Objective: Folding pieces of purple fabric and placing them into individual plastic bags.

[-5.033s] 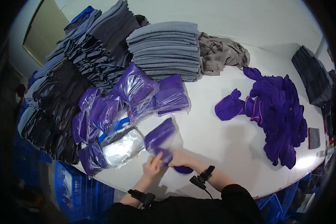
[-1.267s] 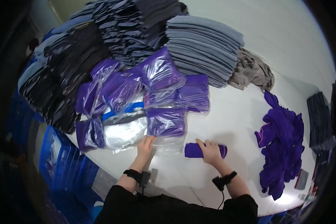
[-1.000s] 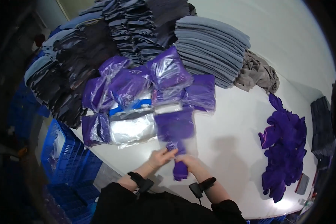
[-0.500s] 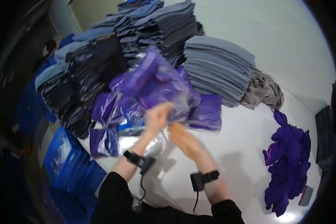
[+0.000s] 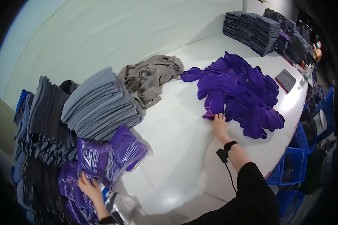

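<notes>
My left hand (image 5: pixel 89 187) rests with its fingers apart on the clear-bagged purple garments (image 5: pixel 95 155) heaped at the lower left. Toward the right, a loose pile of purple garments (image 5: pixel 248 93) lies crumpled on the white table. My right hand (image 5: pixel 219 126) is at the near edge of that pile, its fingers closed on the cloth beside a pink-trimmed part; its thumb is hidden. Below the bagged purple garments lies a shiny clear plastic bag (image 5: pixel 122 206), partly behind my left forearm.
Stacks of folded grey cloth (image 5: pixel 101 107) and dark cloth (image 5: pixel 45 112) stand at the left. A crumpled taupe cloth (image 5: pixel 150 77) lies behind them. More folded stacks (image 5: pixel 251 32) stand at the far right, near a flat grey piece (image 5: pixel 285 80). Blue crates (image 5: pixel 291 165) sit beyond the table's right edge.
The view has swung right. The purple bagged garment I was handling is now down among the others. My right hand has moved across to the loose purple pile; my left stays by the bags.
</notes>
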The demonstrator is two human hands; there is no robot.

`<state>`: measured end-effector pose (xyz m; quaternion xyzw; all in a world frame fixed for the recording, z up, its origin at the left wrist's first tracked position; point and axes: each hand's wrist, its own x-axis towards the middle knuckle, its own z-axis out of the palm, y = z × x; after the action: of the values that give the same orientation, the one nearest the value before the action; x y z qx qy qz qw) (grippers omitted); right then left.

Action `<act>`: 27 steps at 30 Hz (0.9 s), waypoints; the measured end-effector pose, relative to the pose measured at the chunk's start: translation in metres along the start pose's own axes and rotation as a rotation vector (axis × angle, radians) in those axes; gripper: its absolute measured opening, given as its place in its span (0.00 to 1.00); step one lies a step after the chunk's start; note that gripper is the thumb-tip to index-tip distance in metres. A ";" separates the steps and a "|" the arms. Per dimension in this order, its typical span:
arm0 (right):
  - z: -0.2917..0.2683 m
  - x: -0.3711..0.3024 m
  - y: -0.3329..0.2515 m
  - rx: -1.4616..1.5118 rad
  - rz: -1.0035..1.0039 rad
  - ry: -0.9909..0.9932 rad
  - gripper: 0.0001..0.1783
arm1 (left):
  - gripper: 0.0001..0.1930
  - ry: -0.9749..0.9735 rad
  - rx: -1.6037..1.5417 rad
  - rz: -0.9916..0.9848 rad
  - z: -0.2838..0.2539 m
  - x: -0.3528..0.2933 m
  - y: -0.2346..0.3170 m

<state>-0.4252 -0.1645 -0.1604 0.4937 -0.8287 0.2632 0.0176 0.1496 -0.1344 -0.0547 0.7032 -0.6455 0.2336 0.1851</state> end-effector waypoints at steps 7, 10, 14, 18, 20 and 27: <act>-0.060 -0.066 -0.039 0.454 -0.263 -0.365 0.02 | 0.21 -0.392 -0.828 0.196 -0.030 -0.103 0.119; -0.156 -0.027 -0.079 0.764 -0.171 0.047 0.05 | 0.23 -0.387 -1.009 0.215 -0.053 -0.102 0.176; -0.209 -0.091 -0.096 0.865 -0.661 -0.546 0.05 | 0.29 -0.252 -1.412 0.320 -0.108 -0.064 0.274; -0.276 -0.102 -0.100 0.912 -1.062 -1.331 0.05 | 0.24 -0.594 -1.284 1.031 -0.132 -0.060 0.319; -0.277 -0.078 -0.071 1.510 -1.358 -0.964 0.05 | 0.17 -0.829 -1.047 1.070 -0.119 -0.081 0.313; -0.093 -0.221 0.037 2.591 0.612 -1.491 0.69 | 0.26 -1.349 -2.211 -0.958 -0.087 -0.123 0.270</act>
<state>-0.3639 0.0696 -0.1595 -0.0002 0.0783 0.4772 -0.8753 -0.1336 -0.0110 -0.0644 0.3191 -0.1546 -0.8639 0.3576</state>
